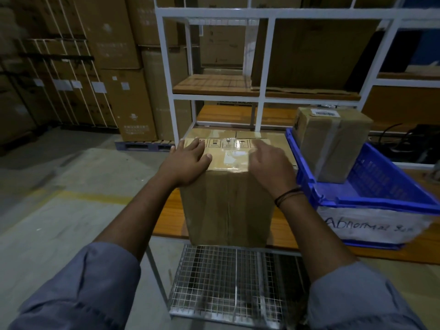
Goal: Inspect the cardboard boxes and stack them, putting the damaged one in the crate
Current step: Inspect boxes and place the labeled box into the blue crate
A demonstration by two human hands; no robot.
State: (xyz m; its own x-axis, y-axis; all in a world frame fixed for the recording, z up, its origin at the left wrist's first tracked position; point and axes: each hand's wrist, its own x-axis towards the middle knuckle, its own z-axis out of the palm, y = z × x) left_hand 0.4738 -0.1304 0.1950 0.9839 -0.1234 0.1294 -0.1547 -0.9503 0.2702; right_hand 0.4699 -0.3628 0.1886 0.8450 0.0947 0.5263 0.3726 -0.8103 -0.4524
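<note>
Head view: your left hand (188, 163) lies flat on the top of the tall cardboard box (228, 206), at its left edge, fingers straight and spread, thumb out to the side. Your right hand (269, 167) rests on the same top near its right corner, fingers loosely bent and slightly apart, tips on the cardboard, gripping nothing.

The box is plain brown corrugated, upright, with a glossy clear tape strip down its front and over the top. Printed handling symbols and a small white label sit on the top. It stands at the near edge of the wooden surface (166, 222), toward the left end. One more carton top (238, 133) shows right behind it, mostly hidden.

One blue plastic crate (381, 201), with lattice walls and a white hand-lettered label (371, 227), sits just right of the tall box at the near edge. One smaller box (333, 144) stands in the crate's far left corner, brown and taped, with a barcode sticker on top.

Two dark bands (288, 196) circle your right wrist. Both grey sleeves are rolled up. A wire mesh shelf (214, 282) shows below the surface, and a white metal rack (264, 67) with wooden shelves stands behind.
</note>
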